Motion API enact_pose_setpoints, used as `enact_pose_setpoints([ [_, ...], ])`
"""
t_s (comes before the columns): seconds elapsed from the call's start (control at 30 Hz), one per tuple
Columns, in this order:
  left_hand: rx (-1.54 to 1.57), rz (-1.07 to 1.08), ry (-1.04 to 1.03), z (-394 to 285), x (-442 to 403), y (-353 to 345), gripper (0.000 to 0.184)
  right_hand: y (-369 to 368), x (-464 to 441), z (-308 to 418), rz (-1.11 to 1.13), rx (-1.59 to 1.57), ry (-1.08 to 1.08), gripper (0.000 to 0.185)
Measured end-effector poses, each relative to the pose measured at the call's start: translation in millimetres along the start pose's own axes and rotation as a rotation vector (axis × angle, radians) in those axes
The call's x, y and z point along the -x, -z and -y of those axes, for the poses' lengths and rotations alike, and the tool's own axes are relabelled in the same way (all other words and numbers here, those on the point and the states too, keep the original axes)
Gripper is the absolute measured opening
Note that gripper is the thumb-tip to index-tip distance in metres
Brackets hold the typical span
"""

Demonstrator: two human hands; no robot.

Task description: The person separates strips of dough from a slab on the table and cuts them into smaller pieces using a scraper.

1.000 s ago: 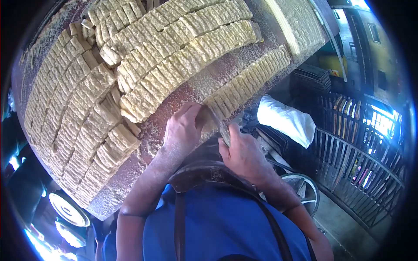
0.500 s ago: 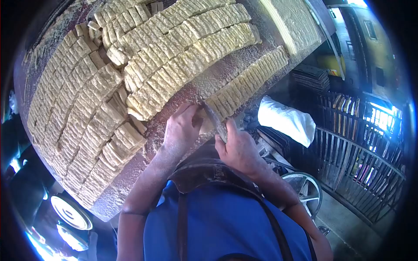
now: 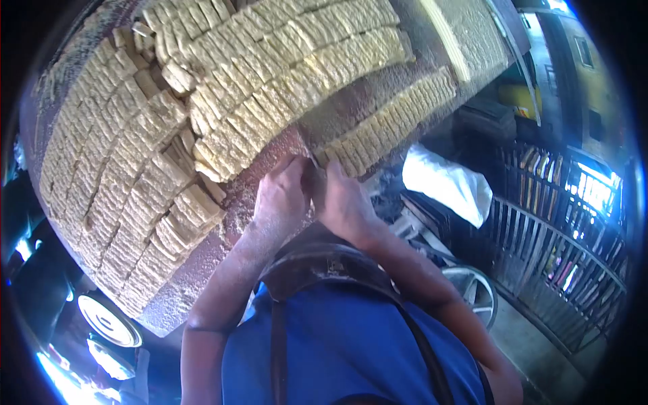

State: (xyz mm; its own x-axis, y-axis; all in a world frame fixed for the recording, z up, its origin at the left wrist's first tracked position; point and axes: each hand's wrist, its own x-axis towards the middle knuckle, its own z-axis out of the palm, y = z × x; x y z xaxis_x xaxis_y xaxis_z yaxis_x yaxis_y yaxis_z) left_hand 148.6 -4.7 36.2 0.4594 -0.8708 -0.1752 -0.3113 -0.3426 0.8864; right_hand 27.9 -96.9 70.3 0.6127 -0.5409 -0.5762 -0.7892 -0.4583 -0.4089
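Rows of cut, crumb-dusted yellowish strips [image 3: 290, 94] cover much of the table [image 3: 169, 304]. Near the table's front edge lies a separate cut row [image 3: 398, 118]. My left hand [image 3: 282, 192], dusted pale, is at the near end of that row with its fingers curled in; what they hold is hidden. My right hand [image 3: 344, 202] is closed on a knife, of which only a bit of blade [image 3: 314, 160] shows between the hands, beside the end of the row.
A pale uncut slab [image 3: 472, 34] lies at the table's far right. A white sack [image 3: 447, 185] is beyond the right edge, with a spoked wheel [image 3: 472, 293] below it. Metal railings [image 3: 553, 250] stand at the right. A round white object [image 3: 109, 320] is at lower left.
My right hand has moved up and left with the knife, close beside my left hand, and covers most of the blade. My left hand has stayed nearly in place.
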Motion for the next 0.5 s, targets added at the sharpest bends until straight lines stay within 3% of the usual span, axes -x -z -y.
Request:
enact_pose_setpoints([
  [0.13, 0.023, -0.080, -0.068, 4.5, -2.7, -4.4, 0.026, 11.5, 0.4, -4.3, -0.054, -0.060, 0.063, 0.038],
  [0.17, 0.024, -0.088, -0.083, 8.2, -1.3, -7.1, 0.027, 8.8, 7.5, -11.1, -0.184, -0.079, 0.203, 0.044],
  [0.27, -0.011, -0.112, -0.070, 6.1, -0.5, -8.9, 0.030, 4.8, 14.4, -17.7, -0.287, -0.069, 0.320, 0.046],
  [0.3, -0.024, -0.111, -0.058, 6.4, 0.2, -9.0, 0.030, -3.4, 7.0, -17.9, -0.208, -0.052, 0.205, 0.043],
  [0.5, 0.005, -0.138, -0.071, 9.7, 5.9, -6.5, 0.031, 48.4, 19.2, 9.2, -0.049, -0.018, 0.104, 0.038],
])
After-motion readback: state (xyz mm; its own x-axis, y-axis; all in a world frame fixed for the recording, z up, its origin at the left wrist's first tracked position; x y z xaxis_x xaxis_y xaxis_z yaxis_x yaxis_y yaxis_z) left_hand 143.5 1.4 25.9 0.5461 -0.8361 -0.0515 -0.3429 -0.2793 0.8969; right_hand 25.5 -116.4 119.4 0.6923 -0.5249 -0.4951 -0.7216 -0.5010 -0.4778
